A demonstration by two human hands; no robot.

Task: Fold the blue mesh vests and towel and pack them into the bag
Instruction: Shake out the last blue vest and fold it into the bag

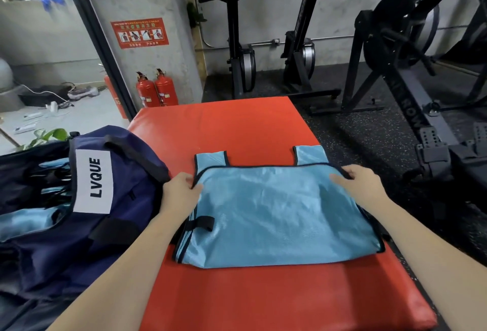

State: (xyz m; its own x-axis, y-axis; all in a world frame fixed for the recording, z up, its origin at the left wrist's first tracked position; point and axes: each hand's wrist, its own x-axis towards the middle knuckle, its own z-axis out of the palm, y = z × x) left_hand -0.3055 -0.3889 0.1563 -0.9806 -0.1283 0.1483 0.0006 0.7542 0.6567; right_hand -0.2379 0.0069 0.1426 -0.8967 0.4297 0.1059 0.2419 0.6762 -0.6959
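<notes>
I stand over a red mat [253, 130] and I look down at my two bare arms. On the mat lies a light blue mesh vest [276, 214] with black trim. It is folded over: the upper layer covers most of it, and two shoulder straps show beyond the far fold edge, flat on the mat. A small black loop sits at the left edge of the vest, near my left forearm.

My left hand [180, 191] holds the far left corner of the upper layer. The thumb and the curled fingers pinch the black trim there. My right hand [361, 186] is at the far right corner of the same layer. Its fingers curl around the black edge and the thumb lies on top of the cloth, so it grips the vest too. Both hands are at the same fold line, well apart from each other, one at each end.

Left of the mat, touching its edge, is a dark blue bag [118, 199] with a white label that reads LVQUE. The bag is open, and inside it I see more light blue vests [31, 222] with black trim, lying in a loose pile.

Behind the mat, two red extinguishers [156, 91] stand by a grey wall, and black rowers [303, 41] stand on the dark floor.
</notes>
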